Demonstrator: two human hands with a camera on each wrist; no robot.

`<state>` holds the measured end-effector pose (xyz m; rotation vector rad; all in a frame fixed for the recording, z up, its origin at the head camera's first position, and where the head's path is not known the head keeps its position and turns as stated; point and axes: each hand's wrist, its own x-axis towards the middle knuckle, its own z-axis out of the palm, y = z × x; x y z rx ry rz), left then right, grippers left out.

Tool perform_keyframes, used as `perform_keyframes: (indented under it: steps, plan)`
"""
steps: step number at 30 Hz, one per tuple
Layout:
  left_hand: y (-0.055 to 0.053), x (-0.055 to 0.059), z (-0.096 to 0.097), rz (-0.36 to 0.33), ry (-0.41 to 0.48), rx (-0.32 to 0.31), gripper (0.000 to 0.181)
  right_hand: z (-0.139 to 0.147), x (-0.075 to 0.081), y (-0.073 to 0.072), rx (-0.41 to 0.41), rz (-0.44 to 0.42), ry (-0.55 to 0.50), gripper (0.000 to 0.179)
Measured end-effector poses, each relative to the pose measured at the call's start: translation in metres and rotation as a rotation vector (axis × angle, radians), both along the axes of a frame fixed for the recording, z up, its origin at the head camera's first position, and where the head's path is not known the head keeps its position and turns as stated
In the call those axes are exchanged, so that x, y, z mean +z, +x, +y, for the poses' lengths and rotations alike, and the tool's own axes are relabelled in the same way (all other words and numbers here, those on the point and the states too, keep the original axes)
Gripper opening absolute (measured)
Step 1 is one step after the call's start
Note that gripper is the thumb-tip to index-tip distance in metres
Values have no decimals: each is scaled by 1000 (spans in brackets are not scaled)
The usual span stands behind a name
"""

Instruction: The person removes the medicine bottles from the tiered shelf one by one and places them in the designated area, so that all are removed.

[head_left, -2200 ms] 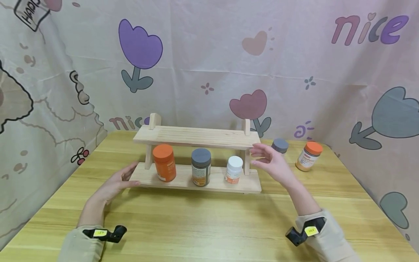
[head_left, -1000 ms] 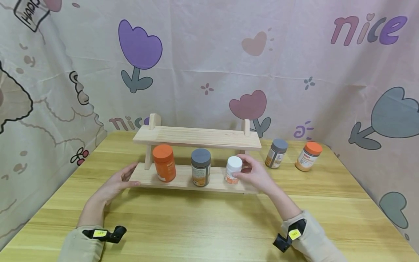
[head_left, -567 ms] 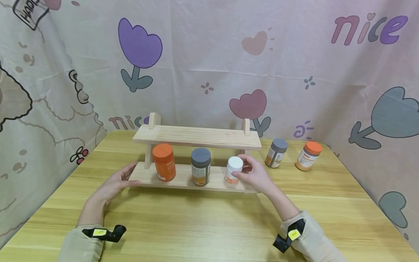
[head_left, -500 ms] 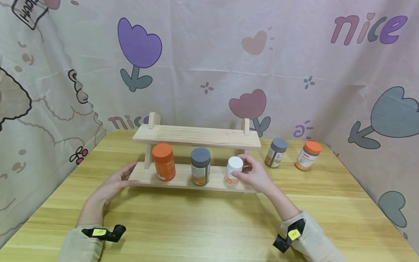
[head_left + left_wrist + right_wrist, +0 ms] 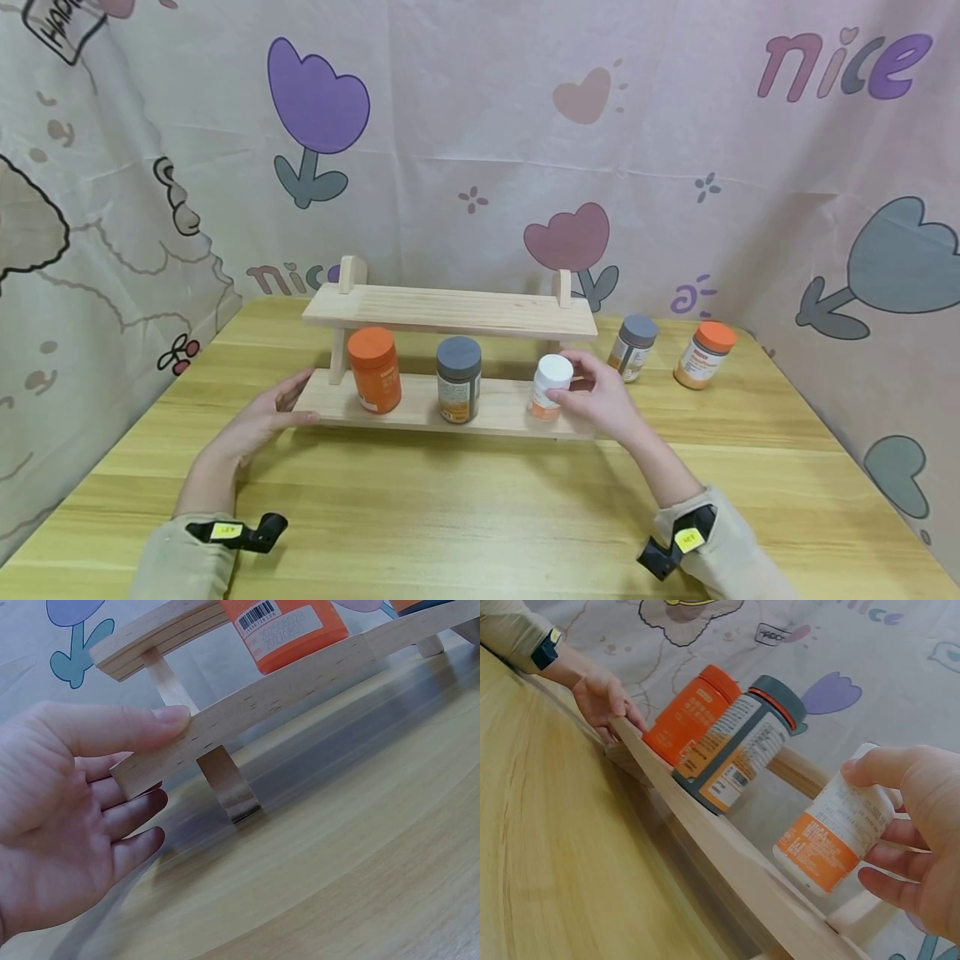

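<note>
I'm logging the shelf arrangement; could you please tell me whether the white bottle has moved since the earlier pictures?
Yes; in the head view, the white bottle has shifted right, nearer the right end of the wooden rack.

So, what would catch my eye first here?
Probably the bright orange jar, toward the left of the lower wooden shelf. Next comes the right hand gripping the small white bottle near that shelf's right end. Behind, a big purple tulip decorates the cloth backdrop.

The left hand (image 5: 258, 423) grips the left end of the wooden rack (image 5: 450, 310); near the rack's right end, the right hand (image 5: 602, 398) forms a thumb-and-finger pinch, both forearms (image 5: 667, 467) reaching from in front.
</note>
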<state>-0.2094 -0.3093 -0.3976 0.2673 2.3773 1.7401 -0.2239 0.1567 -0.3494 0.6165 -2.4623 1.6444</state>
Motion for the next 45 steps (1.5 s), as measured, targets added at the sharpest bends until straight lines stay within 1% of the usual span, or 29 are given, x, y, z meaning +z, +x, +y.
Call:
perform_keyframes:
  steps: [4, 12, 19, 24, 30, 33, 40, 45]
  plan:
    - [1, 0, 0, 3, -7, -4, 88, 9, 1, 0, -1, 9, -8, 47]
    - [2, 0, 0, 3, -20, -2, 88, 27, 7, 3, -29, 1, -4, 45]
    - [2, 0, 0, 9, -28, -2, 88, 47, 9, 5, -81, 8, 6, 44]
    - [2, -1, 0, 13, -33, -2, 88, 59, 11, 7, -117, 27, -23, 45]
    - [1, -1, -1, 15, -31, -5, 88, 74, 9, 9, -172, 10, -25, 48]
    - [1, -1, -2, 15, -35, -6, 88, 81, 7, 9, -193, 1, -8, 49]
    - [2, -1, -2, 20, -18, -13, 88, 98, 0, 9, -243, -2, 78, 48]
    - [2, -1, -1, 26, -10, -16, 88, 106, -5, 7, -251, -3, 113, 46]
